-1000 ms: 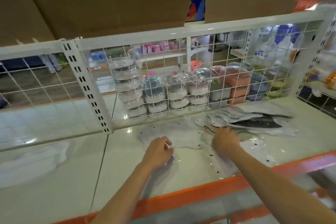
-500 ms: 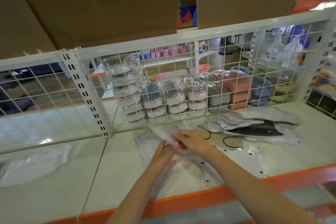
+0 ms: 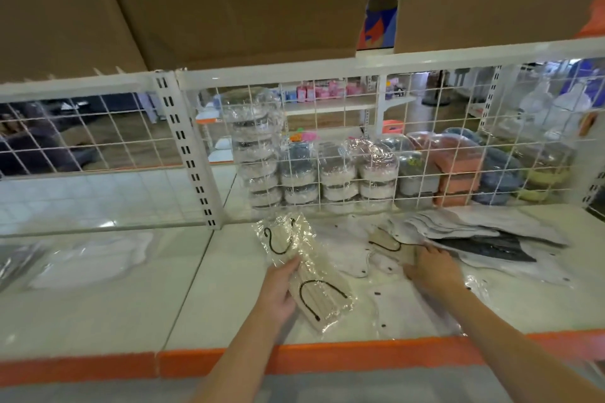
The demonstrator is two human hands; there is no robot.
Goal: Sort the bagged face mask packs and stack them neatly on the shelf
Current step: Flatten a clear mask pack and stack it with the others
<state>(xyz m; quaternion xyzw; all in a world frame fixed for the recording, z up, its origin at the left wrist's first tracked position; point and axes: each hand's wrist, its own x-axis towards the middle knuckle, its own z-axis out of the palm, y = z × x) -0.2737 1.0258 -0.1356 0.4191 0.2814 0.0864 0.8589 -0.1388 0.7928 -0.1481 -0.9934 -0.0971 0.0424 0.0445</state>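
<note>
A clear bag of cream masks with black ear loops [image 3: 307, 275] is raised a little above the white shelf [image 3: 183, 298], and my left hand [image 3: 278, 291] grips its left edge. To the right, my right hand [image 3: 429, 268] rests with fingers spread on another cream mask pack [image 3: 389, 244] that lies among white mask packs [image 3: 343, 255]. A fanned heap of white and dark grey mask packs [image 3: 484, 235] spreads out beyond my right hand. A further white bagged pack [image 3: 91, 258] lies on the shelf at far left.
A white wire grid [image 3: 327, 154] closes the back of the shelf; behind it stand stacked bagged goods [image 3: 340, 173]. An upright slotted post [image 3: 186, 147] divides the rear. Cardboard boxes [image 3: 229, 0] sit on the shelf above. The front edge is orange [image 3: 327, 360].
My hands, close together half a second ago, have parted. The left has drawn a cream mask bag out to the left and lifted it; the right has moved right onto the pile.
</note>
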